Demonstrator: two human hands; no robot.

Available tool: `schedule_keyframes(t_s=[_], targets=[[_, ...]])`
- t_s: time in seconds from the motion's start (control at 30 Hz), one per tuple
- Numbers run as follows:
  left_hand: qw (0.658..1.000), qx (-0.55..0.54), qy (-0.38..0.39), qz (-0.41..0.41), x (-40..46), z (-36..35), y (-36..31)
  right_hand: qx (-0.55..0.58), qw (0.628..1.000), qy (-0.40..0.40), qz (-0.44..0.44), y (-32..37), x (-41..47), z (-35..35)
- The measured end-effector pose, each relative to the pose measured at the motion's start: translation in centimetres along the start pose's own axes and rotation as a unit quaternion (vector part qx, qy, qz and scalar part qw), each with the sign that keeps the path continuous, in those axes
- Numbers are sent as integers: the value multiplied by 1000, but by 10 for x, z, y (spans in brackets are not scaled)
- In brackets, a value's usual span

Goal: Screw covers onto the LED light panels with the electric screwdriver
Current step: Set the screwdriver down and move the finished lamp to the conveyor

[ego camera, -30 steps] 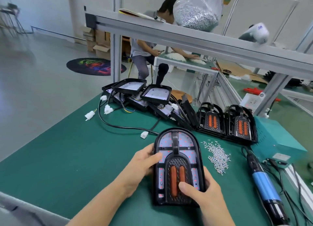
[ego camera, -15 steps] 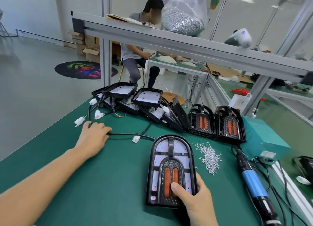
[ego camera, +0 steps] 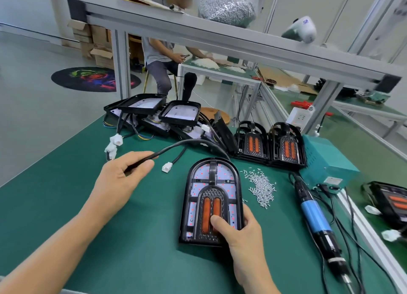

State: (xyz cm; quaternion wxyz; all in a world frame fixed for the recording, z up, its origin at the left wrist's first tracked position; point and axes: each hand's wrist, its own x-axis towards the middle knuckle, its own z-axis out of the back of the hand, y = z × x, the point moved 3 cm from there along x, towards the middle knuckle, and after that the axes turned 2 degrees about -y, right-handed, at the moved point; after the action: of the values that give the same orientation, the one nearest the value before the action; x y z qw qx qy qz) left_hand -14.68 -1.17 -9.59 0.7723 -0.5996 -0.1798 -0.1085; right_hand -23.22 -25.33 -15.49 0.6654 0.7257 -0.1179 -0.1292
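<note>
1. The right hand (ego camera: pixel 240 234) grips the LED light panel (ego camera: pixel 212 203) at its near end, thumb on top.
2. The left hand (ego camera: pixel 120 181) pinches a black cable (ego camera: pixel 182 143); the electric screwdriver (ego camera: pixel 317 222) lies right of both hands.
3. The cable's far end seems to run behind the panel.

Both hands curled: L (ego camera: pixel 123 179), R (ego camera: pixel 239 229) (prob. gripping).

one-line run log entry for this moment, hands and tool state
left hand: grips black cable | right hand: holds LED panel, thumb on cover | electric screwdriver: lying on mat, untouched | screws: loose pile beside panel
</note>
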Motion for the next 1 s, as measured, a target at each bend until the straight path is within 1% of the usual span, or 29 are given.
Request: schedule_keyframes(t_s=[0.07,0.13,0.2,0.33,0.4,0.5,0.63,0.73,0.8,0.9,1.0], targets=[[999,-15,-37,-14,-6,3,-3,13,1000,-10,5,3,0,-2],[998,-15,-56,-40,-11,2,-6,31,999,-20,7,6,1,-3],[997,-22,-51,-56,-17,-4,-9,54,998,-29,3,10,4,-6],[996,-73,-16,-48,-28,-26,-14,100,994,-37,-4,22,11,-15],[995,-96,2,-38,-30,-37,-14,126,991,-34,-13,27,14,-19],[986,-166,12,-10,-31,-51,-15,152,988,-26,-20,35,16,-23],[959,-282,18,36,-30,-66,-23,171,985,-14,-24,41,14,-27],[939,-335,48,70,-29,-75,-29,181,983,-8,-33,42,11,-31],[934,-342,72,78,-29,-80,-35,181,983,-5,-33,43,10,-32],[944,-307,92,85,-25,-83,-42,175,984,1,-29,45,9,-30],[950,-280,108,82,-18,-84,-47,195,980,25,-18,50,9,-27]])
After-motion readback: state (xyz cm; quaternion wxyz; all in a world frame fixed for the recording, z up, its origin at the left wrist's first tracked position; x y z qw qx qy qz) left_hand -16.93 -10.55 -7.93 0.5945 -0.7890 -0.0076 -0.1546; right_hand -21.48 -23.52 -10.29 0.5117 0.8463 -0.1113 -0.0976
